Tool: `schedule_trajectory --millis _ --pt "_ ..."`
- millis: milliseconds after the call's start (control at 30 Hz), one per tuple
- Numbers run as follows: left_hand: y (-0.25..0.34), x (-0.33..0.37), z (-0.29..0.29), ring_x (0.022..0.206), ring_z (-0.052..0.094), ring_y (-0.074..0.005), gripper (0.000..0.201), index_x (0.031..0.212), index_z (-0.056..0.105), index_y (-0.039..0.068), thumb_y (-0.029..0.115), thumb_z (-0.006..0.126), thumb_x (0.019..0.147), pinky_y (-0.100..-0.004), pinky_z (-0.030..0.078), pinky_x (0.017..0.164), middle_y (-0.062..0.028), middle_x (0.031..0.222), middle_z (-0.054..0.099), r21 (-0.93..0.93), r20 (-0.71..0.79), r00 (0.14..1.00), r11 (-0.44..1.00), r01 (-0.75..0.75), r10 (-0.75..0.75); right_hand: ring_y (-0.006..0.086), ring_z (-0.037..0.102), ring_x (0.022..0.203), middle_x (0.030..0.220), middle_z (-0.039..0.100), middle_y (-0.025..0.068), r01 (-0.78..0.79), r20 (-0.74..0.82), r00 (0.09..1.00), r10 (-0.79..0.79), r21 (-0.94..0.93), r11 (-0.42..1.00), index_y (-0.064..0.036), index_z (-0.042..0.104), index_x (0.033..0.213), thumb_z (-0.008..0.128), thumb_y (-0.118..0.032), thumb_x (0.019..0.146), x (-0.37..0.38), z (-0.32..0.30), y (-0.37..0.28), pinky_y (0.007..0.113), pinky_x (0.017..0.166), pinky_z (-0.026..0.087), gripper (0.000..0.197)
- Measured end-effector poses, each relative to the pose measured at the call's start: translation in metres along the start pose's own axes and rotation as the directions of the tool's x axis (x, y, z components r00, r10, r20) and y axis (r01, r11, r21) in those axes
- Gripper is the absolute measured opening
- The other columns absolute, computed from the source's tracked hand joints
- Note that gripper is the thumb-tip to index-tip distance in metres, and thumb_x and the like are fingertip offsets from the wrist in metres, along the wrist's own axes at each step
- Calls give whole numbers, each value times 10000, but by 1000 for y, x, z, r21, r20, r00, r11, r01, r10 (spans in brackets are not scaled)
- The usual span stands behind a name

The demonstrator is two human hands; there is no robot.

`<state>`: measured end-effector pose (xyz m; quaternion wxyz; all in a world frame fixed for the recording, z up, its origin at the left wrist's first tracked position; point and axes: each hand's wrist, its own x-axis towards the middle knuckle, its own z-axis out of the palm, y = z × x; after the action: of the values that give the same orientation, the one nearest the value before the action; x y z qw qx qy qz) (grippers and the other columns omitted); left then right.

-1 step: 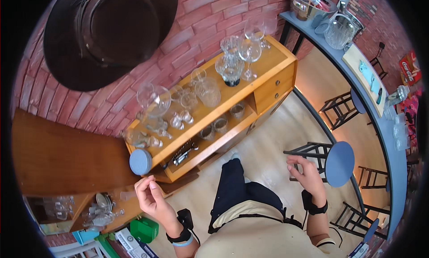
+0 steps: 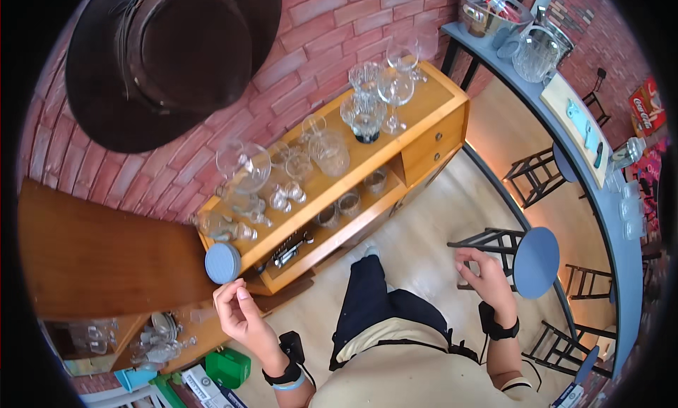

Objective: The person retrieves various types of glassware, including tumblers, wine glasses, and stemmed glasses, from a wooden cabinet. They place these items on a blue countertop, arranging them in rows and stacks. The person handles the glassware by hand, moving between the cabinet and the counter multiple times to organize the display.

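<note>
My left hand (image 2: 244, 320) is raised at the lower left, its fingers loosely bent and the thumb beside them, holding nothing. Just beyond its fingertips, a stack of round blue-grey coasters (image 2: 222, 262) sits at the near end of a wooden sideboard (image 2: 431, 94). On the sideboard's top stand a cut-glass pitcher (image 2: 329, 154), a balloon wine glass (image 2: 394, 87) and several other clear glasses. My right hand (image 2: 486, 275) hovers at the right, fingers half curled with a gap to the thumb, also without anything in it. Behind it is a stool with a round blue seat (image 2: 537, 262).
A dark brimmed hat (image 2: 191, 51) looms at the upper left before the brick wall. To the right curves a blue counter (image 2: 625, 281) with a cutting board (image 2: 575, 126) and an ice bucket (image 2: 487, 16). A green bin (image 2: 227, 367) lies lower left; below the sideboard's top, dark cups (image 2: 348, 202) fill a shelf.
The view has shifted very slightly, so the hat and coasters appear a little lower. Both hands keep their pose.
</note>
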<state>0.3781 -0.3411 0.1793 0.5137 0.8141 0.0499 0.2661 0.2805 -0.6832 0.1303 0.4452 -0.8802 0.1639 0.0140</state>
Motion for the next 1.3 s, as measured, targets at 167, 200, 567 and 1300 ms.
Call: schedule_trajectory --millis 167,200,567,1300 --pt "-14 43 28 823 483 -138 88 878 549 -22 56 510 869 -251 397 748 -68 883 514 -42 26 1000 999 12 -11 162 597 714 873 655 96 -82 4 997 82 -56 995 -2 580 1036 614 -95 781 43 -11 -16 262 593 431 273" --pt "-18 47 32 821 483 -138 86 876 548 -23 54 511 868 -253 399 750 -68 884 514 -41 42 999 999 -11 13 169 604 727 879 656 98 -114 11 993 114 -33 993 -1 580 1036 612 -95 783 51 -11 -21 266 607 439 271" --pt "-17 46 139 689 498 -131 135 913 581 -2 47 599 789 -248 414 638 -70 840 544 86 321 926 980 178 -197 291 620 833 872 638 153 89 114 989 -98 85 992 8 580 991 612 -114 784 143 8 0 333 744 480 243" --pt "-16 -8 294 1037 518 -313 260 966 568 5 -55 576 714 -399 401 905 -153 1057 536 85 358 919 975 -205 162 245 635 815 871 647 141 65 183 974 -130 324 944 8 592 976 569 -109 816 228 -31 81 304 718 492 199"
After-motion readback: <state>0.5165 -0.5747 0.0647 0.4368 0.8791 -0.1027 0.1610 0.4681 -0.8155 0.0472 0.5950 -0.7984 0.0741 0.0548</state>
